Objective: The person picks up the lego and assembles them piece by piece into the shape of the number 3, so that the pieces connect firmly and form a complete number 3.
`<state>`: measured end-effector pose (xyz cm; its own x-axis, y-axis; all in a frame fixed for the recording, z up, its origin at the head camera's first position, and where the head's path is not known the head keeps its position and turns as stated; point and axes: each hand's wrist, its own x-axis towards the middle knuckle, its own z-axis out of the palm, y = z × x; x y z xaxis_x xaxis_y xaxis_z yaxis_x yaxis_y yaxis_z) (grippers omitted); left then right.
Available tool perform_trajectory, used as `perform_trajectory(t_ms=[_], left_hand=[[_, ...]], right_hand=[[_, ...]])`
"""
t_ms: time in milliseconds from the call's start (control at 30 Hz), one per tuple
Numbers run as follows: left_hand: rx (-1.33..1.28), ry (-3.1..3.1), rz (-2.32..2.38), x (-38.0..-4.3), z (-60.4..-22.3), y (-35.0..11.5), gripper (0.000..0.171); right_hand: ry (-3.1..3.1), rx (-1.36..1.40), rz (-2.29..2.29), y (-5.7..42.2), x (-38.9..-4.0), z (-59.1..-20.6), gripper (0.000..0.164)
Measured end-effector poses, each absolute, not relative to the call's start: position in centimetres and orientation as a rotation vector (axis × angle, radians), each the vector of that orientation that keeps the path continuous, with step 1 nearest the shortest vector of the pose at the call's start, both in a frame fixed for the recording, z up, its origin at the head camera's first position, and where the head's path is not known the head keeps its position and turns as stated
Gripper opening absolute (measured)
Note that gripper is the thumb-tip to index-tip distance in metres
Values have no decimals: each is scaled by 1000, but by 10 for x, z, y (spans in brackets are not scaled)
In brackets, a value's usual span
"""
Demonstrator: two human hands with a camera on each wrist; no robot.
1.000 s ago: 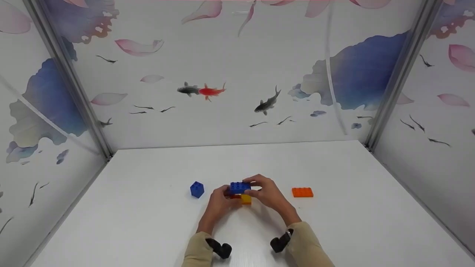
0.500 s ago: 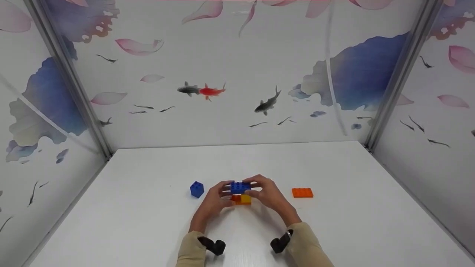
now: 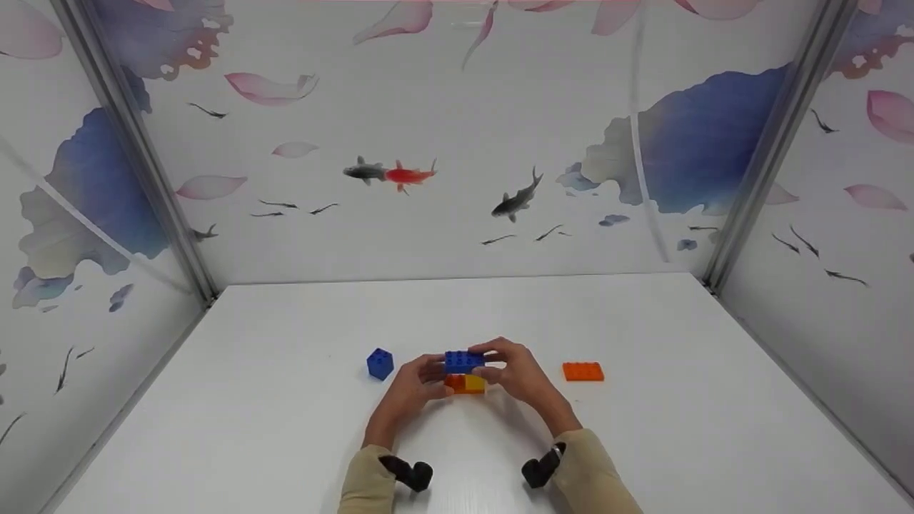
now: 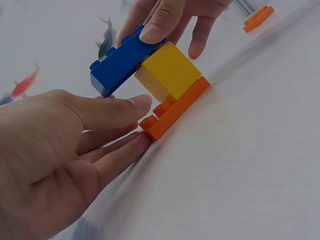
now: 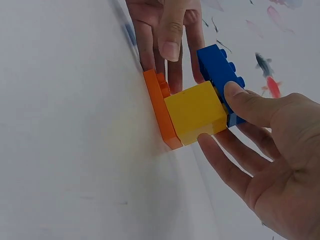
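A long blue building brick [image 3: 460, 362] lies over a yellow block [image 5: 195, 110], overhanging it toward the left. The yellow block stands on one end of an orange plate [image 4: 175, 112], whose studs show at the left end. My right hand [image 3: 520, 373] pinches the blue brick, thumb on its front and fingers behind; one fingertip is by the yellow block's side. My left hand [image 3: 410, 389] stands at the stack's left end with fingers extended and thumb apart. Its fingertips are by the ends of the orange plate and blue brick; exact contact is hard to tell.
A separate blue block [image 3: 380, 364] lies on the white table [image 3: 285, 428] left of the hands. To the right lies another orange plate [image 3: 583, 371]. Patterned walls [image 3: 457, 243] enclose the table at the back and both sides.
My left hand has shifted left and loosened from the stack, uncovering the orange plate's left end. My right hand stays on the blue brick, nearly unmoved.
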<state>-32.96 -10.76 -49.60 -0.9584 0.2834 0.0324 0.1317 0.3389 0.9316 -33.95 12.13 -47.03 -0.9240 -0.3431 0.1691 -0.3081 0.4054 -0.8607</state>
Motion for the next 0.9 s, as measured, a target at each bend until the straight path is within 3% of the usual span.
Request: perform_trajectory(t_ms=[900], left_hand=[[255,2611,1629,-327,-497,-96,55]], right_hand=[[2585,-554,-1560,119,-339,-468,32]])
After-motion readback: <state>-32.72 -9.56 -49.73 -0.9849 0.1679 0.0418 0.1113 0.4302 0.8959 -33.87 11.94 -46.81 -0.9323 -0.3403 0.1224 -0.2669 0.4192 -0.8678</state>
